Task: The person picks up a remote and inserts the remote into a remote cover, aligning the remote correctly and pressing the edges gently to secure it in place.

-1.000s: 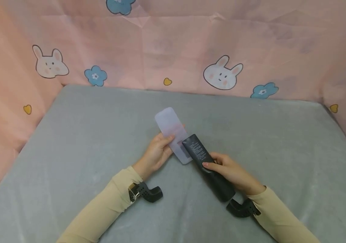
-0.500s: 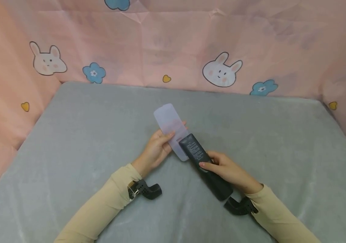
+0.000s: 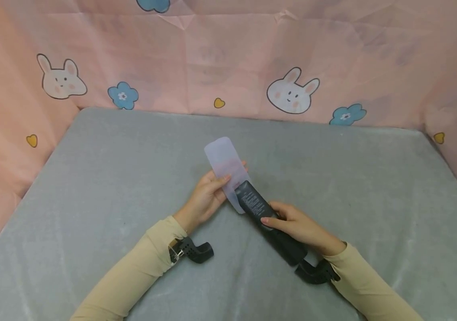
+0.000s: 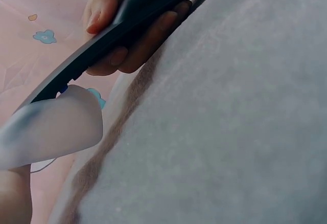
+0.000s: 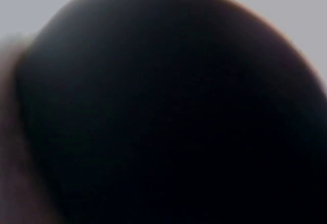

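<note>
My left hand (image 3: 206,200) pinches a translucent pale-lilac silicone sleeve (image 3: 223,156) between thumb and fingers. From the right, my right hand (image 3: 304,227) grips a black remote control (image 3: 254,203), its thumb on top of the face with small pale print. The far end of the remote meets the sleeve's near part. Seen from the left wrist, the remote (image 4: 135,17) slants down to the mouth of the sleeve (image 4: 61,127), and a dark shade shows through the sleeve's wall. A blurred dark mass fills most of the right wrist view.
A grey cloth covers the table (image 3: 112,178). Behind and at both sides hangs a pink curtain (image 3: 212,58) printed with rabbits, flowers and hearts. Black wrist cameras sit at the left cuff (image 3: 196,252) and the right cuff (image 3: 316,272).
The remote's far end has shifted a little left against the sleeve, and the sleeve's lower edge now shows beside it. Both hands keep their grips. The head view has tilted slightly.
</note>
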Tool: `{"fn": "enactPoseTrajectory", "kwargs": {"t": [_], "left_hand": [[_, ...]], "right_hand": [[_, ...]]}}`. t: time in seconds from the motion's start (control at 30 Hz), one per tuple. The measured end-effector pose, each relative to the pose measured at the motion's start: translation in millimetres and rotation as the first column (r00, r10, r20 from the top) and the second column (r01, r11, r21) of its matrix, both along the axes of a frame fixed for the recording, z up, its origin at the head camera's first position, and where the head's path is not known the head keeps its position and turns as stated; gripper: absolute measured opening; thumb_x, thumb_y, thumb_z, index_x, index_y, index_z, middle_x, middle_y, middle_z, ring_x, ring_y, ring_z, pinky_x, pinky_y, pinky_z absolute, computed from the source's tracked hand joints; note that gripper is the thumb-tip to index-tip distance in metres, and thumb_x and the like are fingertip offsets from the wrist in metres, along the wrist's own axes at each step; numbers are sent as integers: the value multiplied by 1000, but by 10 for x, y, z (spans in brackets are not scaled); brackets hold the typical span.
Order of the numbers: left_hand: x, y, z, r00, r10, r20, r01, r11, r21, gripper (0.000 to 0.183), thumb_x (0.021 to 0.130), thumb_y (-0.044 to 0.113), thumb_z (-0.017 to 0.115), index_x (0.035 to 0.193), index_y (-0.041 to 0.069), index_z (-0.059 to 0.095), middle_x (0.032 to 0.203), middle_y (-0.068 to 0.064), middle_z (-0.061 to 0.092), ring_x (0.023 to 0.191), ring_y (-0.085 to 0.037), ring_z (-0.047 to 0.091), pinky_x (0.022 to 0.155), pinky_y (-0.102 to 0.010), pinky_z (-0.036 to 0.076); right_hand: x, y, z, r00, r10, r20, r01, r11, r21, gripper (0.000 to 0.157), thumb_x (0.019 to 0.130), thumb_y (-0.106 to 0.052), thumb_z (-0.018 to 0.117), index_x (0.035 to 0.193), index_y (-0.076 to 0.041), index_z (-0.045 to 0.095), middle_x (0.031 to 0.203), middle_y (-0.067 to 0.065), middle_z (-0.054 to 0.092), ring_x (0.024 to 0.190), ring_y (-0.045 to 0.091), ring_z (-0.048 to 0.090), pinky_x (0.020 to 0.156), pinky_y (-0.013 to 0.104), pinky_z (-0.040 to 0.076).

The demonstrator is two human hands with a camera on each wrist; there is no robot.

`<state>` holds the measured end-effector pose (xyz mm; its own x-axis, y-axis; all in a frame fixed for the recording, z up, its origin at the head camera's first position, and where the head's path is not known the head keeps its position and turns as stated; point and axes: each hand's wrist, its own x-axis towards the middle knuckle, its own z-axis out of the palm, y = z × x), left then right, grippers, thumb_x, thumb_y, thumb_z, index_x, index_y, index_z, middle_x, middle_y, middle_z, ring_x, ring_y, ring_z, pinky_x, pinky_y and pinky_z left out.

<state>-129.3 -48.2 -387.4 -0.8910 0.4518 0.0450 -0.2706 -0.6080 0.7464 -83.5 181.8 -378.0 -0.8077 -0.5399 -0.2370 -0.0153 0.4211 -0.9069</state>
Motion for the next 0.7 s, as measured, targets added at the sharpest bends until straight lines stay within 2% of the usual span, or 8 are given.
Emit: {"fn": "enactPoseTrajectory", "kwargs": {"t": [0.27,0.47,0.57,0.7], "left_hand": [[12,9,4,1000,2,-18,-3,1000,-26,49,98,-6,33,146,-7,22,147,-28,30,134,-31,37,110,-34,30],[19,19,-8,1000,20,0,-20,993,-118,46,93,-9,39,138,-16,30,141,-24,43,118,-18,55,108,-37,33],[22,19,-16,1000,-20,-3,19,987,-160,46,94,-7,39,139,-14,31,140,-23,44,115,-16,54,107,-40,34],[18,16,-14,994,-101,-35,95,983,-157,48,98,-4,34,144,-8,26,145,-27,34,131,-29,42,109,-43,31]], "right_hand": [[0,-2,-7,999,33,-43,-33,999,19,23,97,-23,56,107,-3,57,90,6,55,81,18,51,68,26,45],[3,-7,-2,1000,24,-7,-24,1000,-15,26,95,-19,59,112,1,58,87,6,60,73,13,56,63,24,49],[8,-2,10,1000,16,23,-15,999,-37,28,94,-18,60,112,4,57,82,6,62,67,11,58,58,25,51],[16,-3,20,997,42,66,-35,994,-105,32,96,-15,57,115,10,52,84,11,66,71,15,63,62,27,54]]}}
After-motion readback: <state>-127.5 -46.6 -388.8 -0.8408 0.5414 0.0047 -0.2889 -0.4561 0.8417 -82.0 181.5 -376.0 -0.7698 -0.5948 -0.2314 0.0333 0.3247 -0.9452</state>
